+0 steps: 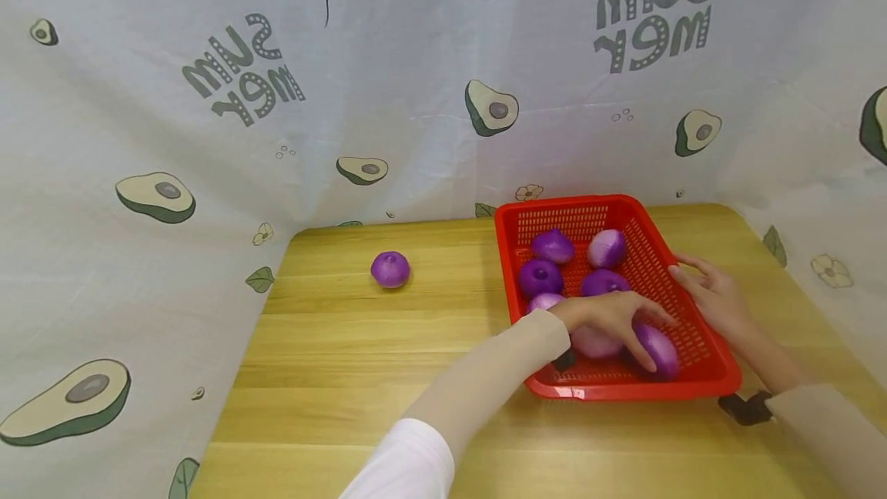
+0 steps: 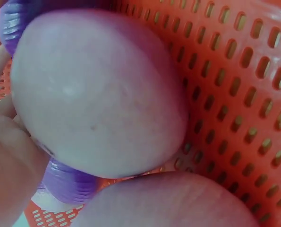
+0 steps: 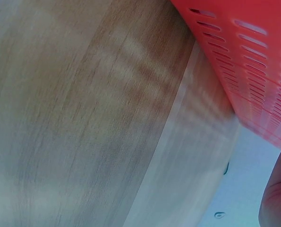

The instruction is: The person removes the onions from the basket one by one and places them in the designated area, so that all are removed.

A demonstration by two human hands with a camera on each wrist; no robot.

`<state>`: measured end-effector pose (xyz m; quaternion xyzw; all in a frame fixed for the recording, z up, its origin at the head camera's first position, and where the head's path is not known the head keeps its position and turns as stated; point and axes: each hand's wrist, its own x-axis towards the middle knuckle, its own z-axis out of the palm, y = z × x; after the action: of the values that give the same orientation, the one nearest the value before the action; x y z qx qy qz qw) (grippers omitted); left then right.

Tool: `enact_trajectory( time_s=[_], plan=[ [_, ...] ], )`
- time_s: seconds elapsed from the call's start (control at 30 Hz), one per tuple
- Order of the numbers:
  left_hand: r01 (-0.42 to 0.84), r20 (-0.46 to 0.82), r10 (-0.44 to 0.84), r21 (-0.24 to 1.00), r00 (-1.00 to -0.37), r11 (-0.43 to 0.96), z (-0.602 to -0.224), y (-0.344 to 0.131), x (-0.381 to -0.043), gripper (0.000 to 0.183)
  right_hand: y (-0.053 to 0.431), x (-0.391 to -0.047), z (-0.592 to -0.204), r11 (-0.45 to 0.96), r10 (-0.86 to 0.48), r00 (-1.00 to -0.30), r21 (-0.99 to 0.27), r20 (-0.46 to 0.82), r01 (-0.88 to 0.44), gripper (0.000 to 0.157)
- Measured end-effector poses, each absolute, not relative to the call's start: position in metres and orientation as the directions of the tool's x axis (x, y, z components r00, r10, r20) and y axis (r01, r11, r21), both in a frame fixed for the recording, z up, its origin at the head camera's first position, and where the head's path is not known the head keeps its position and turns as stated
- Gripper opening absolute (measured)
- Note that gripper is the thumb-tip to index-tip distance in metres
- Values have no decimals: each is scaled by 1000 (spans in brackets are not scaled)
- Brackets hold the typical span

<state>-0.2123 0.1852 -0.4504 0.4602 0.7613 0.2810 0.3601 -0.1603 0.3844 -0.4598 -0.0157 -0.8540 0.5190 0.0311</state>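
Observation:
A red plastic basket [image 1: 693,390] holds several purple-and-white onions, among them an onion [image 1: 550,246] at its back left. My left hand [image 1: 610,316] reaches into the basket's front part, thumb and fingers spread over an onion [image 1: 661,353] in the front right corner. In the left wrist view, a large pale onion [image 2: 97,94] lies beside that hand and covers most of its fingers. At the basket's right side, my right hand [image 1: 717,299] holds the rim; part of it shows against the outer wall in the right wrist view.
A single purple onion [image 1: 390,269] sits on the wooden table [image 1: 333,376], left of the basket. Behind and beside the table hangs a white cloth [image 1: 416,60] with avocado prints.

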Motion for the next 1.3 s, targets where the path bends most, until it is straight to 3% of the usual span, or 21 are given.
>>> enact_trajectory(
  time_s=[0.4,0.6,0.83,1.0,1.1,1.23,1.3],
  plan=[
    [538,-394,859,670,-327,512,-453,185,-203,67,384,-160,-462,408,48,-999,-913,8,12,57],
    [515,-364,868,701,-337,494,-449,183,-204,59,384,-160,-461,383,45,-999,-923,2,15,53],
    [418,-362,865,766,-348,489,-440,177,-210,63,385,-161,-462,354,42,-999,-935,0,15,49],
    [344,-370,842,790,-392,507,-429,168,-214,59,386,-161,-462,330,36,-999,-944,10,2,40],
    [291,-349,843,826,-410,484,-426,164,-218,58,387,-162,-463,357,46,-999,-934,11,6,43],
    [325,-283,867,843,-411,429,-425,159,-227,60,387,-162,-463,388,59,-998,-922,18,6,47],
    [320,-263,871,854,-415,410,-423,156,-230,61,386,-161,-463,369,59,-998,-929,20,3,38]
  ],
)
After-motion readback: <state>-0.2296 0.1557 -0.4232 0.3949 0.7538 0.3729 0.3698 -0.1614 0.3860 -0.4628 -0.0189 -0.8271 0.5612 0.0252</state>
